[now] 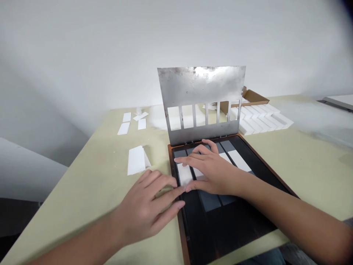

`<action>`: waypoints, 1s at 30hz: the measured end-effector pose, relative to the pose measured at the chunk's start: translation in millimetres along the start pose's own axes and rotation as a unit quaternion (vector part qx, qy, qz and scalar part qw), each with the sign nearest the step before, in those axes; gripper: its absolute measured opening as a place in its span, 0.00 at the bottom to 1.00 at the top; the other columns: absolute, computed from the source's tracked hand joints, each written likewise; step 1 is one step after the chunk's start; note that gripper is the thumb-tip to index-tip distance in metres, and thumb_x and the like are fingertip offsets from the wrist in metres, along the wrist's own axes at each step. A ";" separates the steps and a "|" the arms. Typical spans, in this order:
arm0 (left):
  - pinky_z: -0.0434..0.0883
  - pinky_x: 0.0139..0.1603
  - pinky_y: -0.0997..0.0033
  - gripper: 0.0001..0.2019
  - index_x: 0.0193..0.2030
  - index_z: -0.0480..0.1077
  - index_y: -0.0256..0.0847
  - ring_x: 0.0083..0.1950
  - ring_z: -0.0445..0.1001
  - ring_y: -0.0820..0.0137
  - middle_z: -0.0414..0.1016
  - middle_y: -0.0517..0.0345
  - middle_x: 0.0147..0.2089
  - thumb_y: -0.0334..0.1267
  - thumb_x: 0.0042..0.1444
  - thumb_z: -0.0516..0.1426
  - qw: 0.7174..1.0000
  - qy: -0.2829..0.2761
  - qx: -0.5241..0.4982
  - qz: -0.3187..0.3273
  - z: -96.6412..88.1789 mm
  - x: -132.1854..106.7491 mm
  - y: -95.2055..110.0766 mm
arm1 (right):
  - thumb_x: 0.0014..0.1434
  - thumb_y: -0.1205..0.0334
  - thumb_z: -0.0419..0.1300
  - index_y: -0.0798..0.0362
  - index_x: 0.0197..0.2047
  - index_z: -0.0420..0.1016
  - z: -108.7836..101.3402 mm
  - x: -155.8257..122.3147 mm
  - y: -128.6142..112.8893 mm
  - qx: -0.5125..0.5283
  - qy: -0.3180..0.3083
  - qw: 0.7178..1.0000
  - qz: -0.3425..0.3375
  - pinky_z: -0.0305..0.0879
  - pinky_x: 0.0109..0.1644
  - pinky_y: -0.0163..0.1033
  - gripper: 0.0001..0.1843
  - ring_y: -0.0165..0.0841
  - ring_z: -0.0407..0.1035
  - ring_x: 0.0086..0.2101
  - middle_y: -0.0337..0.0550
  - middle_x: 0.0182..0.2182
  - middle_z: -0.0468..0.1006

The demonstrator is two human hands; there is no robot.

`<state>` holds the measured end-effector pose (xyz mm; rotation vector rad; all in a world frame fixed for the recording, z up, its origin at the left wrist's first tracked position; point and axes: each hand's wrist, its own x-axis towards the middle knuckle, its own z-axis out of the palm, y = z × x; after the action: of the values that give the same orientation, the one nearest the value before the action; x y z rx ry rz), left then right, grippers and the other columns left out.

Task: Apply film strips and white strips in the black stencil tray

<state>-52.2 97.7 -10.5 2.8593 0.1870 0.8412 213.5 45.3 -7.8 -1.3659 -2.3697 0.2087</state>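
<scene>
right hand [212,171] lies flat over the middle of the black tray [234,232], fingers spread and pointing left, palm low, on top of the white rectangular tiles [184,175], no lifted grip, fingertips reaching the leftmost tile. left hand [143,209] is just left of it, fingers loosely curved and a little apart, tips at the tray's wood-edged left rim and almost touching the right thumb, nothing clearly held, cannot tell if it presses on the tile's corner. tiles sit in a row on dark grey strips [209,200] under and ahead of the right hand, partly hidden by it, the rightmost one [239,160] showing past the knuckles. straight ahead of the hands a scratched steel stencil plate [201,86] with a row of tall rectangular slots stands upright, tilted slightly back, along the tray's far edge. further left of the hands on the pale green table [82,198] is a small stack of white tiles [135,160], with loose white pieces [124,125] beyond it. ahead and to the right, behind the plate, white blocks [259,117] lie in rows beside an open cardboard box [250,97]
</scene>
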 end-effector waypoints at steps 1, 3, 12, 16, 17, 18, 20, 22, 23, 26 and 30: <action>0.64 0.43 0.58 0.13 0.58 0.75 0.39 0.41 0.69 0.62 0.80 0.49 0.47 0.33 0.69 0.60 1.000 0.004 -0.019 0.019 -1.5 -0.6 1.7 | 0.66 0.40 0.67 0.48 0.72 0.67 -0.2 0.2 -0.3 -0.001 0.000 1.000 0.003 0.33 0.74 0.63 0.37 0.45 0.66 0.57 0.47 0.54 0.84; 0.64 0.44 0.57 0.13 0.59 0.75 0.38 0.44 0.71 0.60 0.82 0.48 0.52 0.36 0.70 0.59 0.997 -0.015 -0.045 0.059 -3.7 -1.4 4.8 | 0.67 0.44 0.67 0.48 0.70 0.68 -0.7 0.7 -1.3 -0.002 0.000 1.000 0.006 0.33 0.74 0.62 0.34 0.45 0.66 0.57 0.46 0.54 0.84; 0.66 0.51 0.57 0.21 0.68 0.71 0.39 0.48 0.72 0.59 0.82 0.51 0.61 0.42 0.71 0.60 0.995 -0.085 -0.006 0.049 -1.1 6.0 3.2 | 0.70 0.52 0.65 0.47 0.69 0.70 1.7 2.1 -1.6 -0.005 0.006 1.000 0.014 0.35 0.73 0.63 0.27 0.45 0.66 0.56 0.45 0.55 0.84; 0.63 0.51 0.56 0.21 0.68 0.70 0.39 0.49 0.70 0.58 0.79 0.51 0.64 0.42 0.72 0.59 0.996 -0.082 -0.005 0.018 3.0 2.2 3.8 | 0.72 0.63 0.60 0.47 0.67 0.72 2.3 2.7 -1.8 -0.013 0.012 1.000 0.017 0.37 0.73 0.63 0.21 0.44 0.66 0.55 0.44 0.51 0.85; 0.63 0.52 0.56 0.21 0.69 0.70 0.39 0.49 0.69 0.58 0.79 0.52 0.65 0.42 0.73 0.59 0.996 -0.085 -0.008 0.007 4.2 1.0 4.2 | 0.72 0.65 0.57 0.48 0.67 0.72 1.7 2.6 -2.0 -0.017 0.011 1.000 0.019 0.38 0.73 0.64 0.21 0.43 0.66 0.54 0.44 0.48 0.85; 0.62 0.52 0.55 0.21 0.69 0.70 0.39 0.50 0.69 0.58 0.78 0.53 0.66 0.42 0.73 0.58 0.996 -0.088 -0.010 -0.002 5.4 0.0 4.8 | 0.73 0.68 0.55 0.48 0.67 0.72 0.8 2.6 -2.3 -0.022 0.008 1.000 0.020 0.39 0.72 0.64 0.22 0.43 0.65 0.54 0.44 0.46 0.85; 0.61 0.53 0.54 0.20 0.68 0.71 0.39 0.50 0.68 0.57 0.78 0.55 0.66 0.42 0.74 0.57 0.996 -0.087 -0.014 -0.016 7.4 -1.3 6.1 | 0.71 0.73 0.52 0.49 0.68 0.71 -2.1 2.5 -2.9 -0.030 -0.003 0.999 0.021 0.41 0.72 0.64 0.26 0.43 0.65 0.53 0.44 0.42 0.85; 0.60 0.53 0.54 0.19 0.67 0.71 0.40 0.50 0.67 0.57 0.78 0.56 0.66 0.42 0.74 0.57 0.996 -0.082 -0.012 -0.022 8.8 -1.7 6.9 | 0.67 0.77 0.50 0.50 0.69 0.71 -6.5 2.8 -3.7 -0.036 -0.018 0.999 0.021 0.42 0.72 0.64 0.31 0.43 0.65 0.53 0.44 0.41 0.84; 0.60 0.53 0.54 0.19 0.67 0.71 0.41 0.50 0.67 0.57 0.78 0.56 0.66 0.42 0.74 0.57 0.996 -0.079 -0.009 -0.025 9.1 -1.8 7.0 | 0.66 0.78 0.50 0.50 0.69 0.71 -9.5 3.1 -4.2 -0.038 -0.026 0.999 0.021 0.42 0.72 0.65 0.32 0.43 0.65 0.52 0.45 0.42 0.84; 0.60 0.53 0.53 0.17 0.66 0.73 0.45 0.52 0.67 0.56 0.77 0.52 0.63 0.41 0.73 0.58 0.996 -0.073 0.005 -0.045 9.1 -2.7 5.5 | 0.63 0.74 0.55 0.50 0.70 0.69 -21.9 5.4 -7.0 -0.023 -0.059 0.998 0.018 0.41 0.73 0.66 0.34 0.44 0.66 0.52 0.46 0.45 0.84; 0.60 0.50 0.55 0.17 0.66 0.74 0.51 0.51 0.66 0.55 0.71 0.48 0.53 0.40 0.73 0.57 0.995 -0.076 0.020 -0.060 8.7 -4.4 1.1 | 0.61 0.58 0.66 0.50 0.74 0.65 -37.8 12.4 -11.4 0.011 -0.112 0.994 -0.007 0.37 0.74 0.68 0.39 0.47 0.67 0.53 0.47 0.45 0.85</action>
<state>-51.0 94.9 -19.8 2.8990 0.3573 0.6017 214.3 47.5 33.4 -1.3799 -2.5491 0.4030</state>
